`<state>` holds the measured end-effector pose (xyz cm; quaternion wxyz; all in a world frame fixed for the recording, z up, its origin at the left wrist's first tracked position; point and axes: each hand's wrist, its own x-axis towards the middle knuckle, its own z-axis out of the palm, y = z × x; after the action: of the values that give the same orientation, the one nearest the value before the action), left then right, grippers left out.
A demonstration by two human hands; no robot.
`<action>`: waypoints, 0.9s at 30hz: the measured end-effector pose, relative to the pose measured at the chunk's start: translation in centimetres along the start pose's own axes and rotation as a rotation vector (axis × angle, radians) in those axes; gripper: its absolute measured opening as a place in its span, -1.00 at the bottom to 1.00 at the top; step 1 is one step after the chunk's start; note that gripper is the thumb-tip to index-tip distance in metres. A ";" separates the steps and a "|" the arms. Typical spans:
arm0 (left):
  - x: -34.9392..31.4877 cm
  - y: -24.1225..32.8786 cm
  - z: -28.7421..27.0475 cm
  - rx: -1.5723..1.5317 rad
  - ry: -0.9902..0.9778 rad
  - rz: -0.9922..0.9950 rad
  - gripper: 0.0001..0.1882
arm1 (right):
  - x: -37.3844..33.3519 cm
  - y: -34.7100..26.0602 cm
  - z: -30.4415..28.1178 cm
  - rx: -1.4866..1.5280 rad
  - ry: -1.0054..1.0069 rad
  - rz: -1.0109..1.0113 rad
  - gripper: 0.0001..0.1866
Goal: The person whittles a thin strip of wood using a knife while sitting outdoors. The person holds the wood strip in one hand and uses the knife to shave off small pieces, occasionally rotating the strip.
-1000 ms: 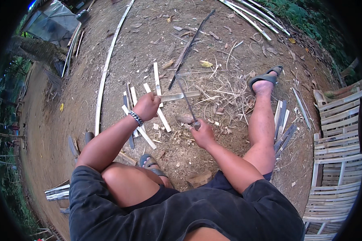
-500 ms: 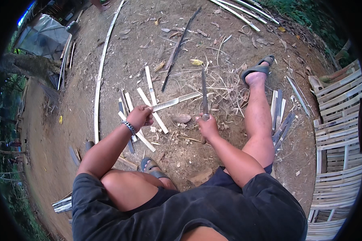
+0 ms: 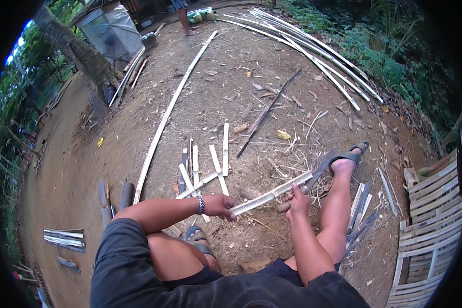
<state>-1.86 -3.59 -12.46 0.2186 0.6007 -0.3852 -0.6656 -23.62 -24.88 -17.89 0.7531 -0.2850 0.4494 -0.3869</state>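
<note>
A pale split bamboo strip [image 3: 264,198] slants in front of me, its near left end pinched in my left hand [image 3: 223,207], which wears a chain bracelet. My right hand [image 3: 297,202] is wrapped round the handle of a machete [image 3: 323,167], and its fingers also seem to touch the strip towards its far right end. The long dark blade points away to the upper right, partly behind the strip. On the ground beyond my left hand lie several cut bamboo strips [image 3: 226,150], some crossing one another.
A long bamboo strip [image 3: 164,118] runs along the dirt at left, and more long strips [image 3: 313,51] lie at the far right. A bamboo slat frame [image 3: 428,215] stands at right. Small bundles [image 3: 64,239] lie at left. Another person's legs [image 3: 186,20] show far off.
My left hand moved right with the strip, bringing it to my right hand. The machete tilted from upright to slanting right. The view shifted to show more of the far ground.
</note>
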 end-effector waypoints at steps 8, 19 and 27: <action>0.8 4.3 1.3 0.734 0.286 0.183 -0.35 | -4.4 -2.6 1.3 -0.215 -0.255 -0.153 -0.64; -1.0 15.2 3.9 0.770 0.597 0.634 -0.71 | -8.4 -3.8 2.9 -0.614 -0.518 -0.263 -0.62; -1.8 15.9 4.6 1.017 0.545 0.428 -0.71 | -6.1 -3.1 0.4 -0.677 -0.485 -0.317 -0.66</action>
<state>-8.72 -10.77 0.89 0.1241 0.6875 -0.6968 -0.1624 -26.06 -21.40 -12.49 0.6324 -0.6632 0.3119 -0.2508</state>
